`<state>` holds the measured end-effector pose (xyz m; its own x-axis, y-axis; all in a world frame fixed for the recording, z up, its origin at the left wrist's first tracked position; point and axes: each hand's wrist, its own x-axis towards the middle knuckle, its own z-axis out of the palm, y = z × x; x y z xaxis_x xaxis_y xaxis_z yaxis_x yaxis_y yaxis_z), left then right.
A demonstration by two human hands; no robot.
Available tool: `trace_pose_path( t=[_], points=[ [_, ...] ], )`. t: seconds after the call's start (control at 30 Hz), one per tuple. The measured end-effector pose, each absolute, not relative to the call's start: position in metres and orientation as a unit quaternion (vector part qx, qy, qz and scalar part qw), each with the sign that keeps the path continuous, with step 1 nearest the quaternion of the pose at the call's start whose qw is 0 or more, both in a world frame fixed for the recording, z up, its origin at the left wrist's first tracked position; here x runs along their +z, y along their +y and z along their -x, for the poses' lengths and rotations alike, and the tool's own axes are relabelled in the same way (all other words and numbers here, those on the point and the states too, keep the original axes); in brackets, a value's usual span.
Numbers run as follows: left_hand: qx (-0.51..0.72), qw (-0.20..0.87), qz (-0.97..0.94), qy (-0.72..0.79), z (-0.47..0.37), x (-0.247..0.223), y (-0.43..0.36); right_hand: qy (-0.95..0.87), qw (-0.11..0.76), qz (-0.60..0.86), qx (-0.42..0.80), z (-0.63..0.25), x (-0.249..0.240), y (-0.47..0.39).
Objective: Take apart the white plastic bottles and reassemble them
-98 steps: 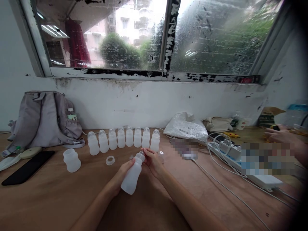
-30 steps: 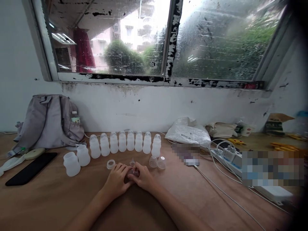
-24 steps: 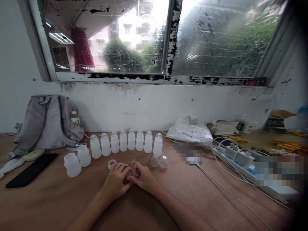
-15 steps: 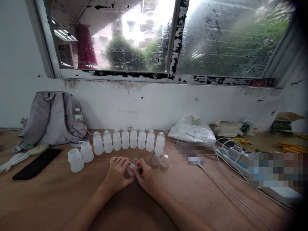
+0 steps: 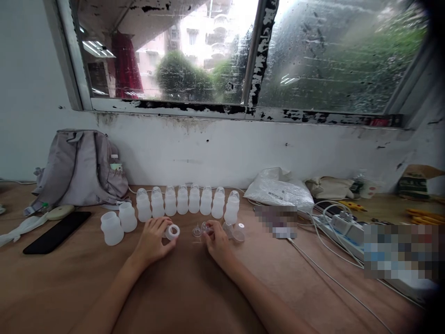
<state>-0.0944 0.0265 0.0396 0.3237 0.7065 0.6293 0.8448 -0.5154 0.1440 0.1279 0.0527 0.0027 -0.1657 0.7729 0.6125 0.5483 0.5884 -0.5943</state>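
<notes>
A white bottle collar ring [image 5: 173, 232] is gripped between the thumb and fingers of my left hand [image 5: 153, 241], its hole facing me. My right hand [image 5: 217, 241] has its fingers closed on a clear silicone nipple [image 5: 205, 227], partly hidden by the fingertips. Just left of it, another clear nipple [image 5: 196, 231] stands on the table. Two clear dome caps [image 5: 238, 233] lie beside my right hand, one partly behind it. Two frosted bottle bodies [image 5: 111, 229] stand uncovered on the left. Behind my hands runs a curved row of several capped baby bottles [image 5: 182, 200].
A grey backpack [image 5: 81, 171] leans on the wall at left, with a black flat slab [image 5: 57, 233] before it. A plastic bag [image 5: 280, 190] lies at back right. White cables and a power strip [image 5: 399, 276] spread across the right side of the brown table [image 5: 167, 297].
My hands have moved apart. The left has gone left, and the collar ring now shows in it. My right hand has moved slightly right and away from me, to the clear nipples.
</notes>
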Motion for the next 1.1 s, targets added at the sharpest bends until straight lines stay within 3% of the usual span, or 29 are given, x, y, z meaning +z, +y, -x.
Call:
trace_pose_path(
  t=[0.23, 0.67, 1.1],
  points=[
    [-0.269, 0.044, 0.799, -0.537, 0.146, 0.031, 0.044, -0.755, 0.401, 0.514, 0.07, -0.134, -0.004, 0.061],
    [-0.191, 0.047, 0.75, -0.631, 0.154, 0.015, 0.052, -0.748, 0.439, 0.49, 0.086, -0.135, -0.006, 0.065],
    [-0.196, 0.083, 0.813, -0.542, 0.117, 0.013, 0.042, -0.755, 0.45, 0.461, 0.126, -0.133, -0.003, 0.064]
  ],
)
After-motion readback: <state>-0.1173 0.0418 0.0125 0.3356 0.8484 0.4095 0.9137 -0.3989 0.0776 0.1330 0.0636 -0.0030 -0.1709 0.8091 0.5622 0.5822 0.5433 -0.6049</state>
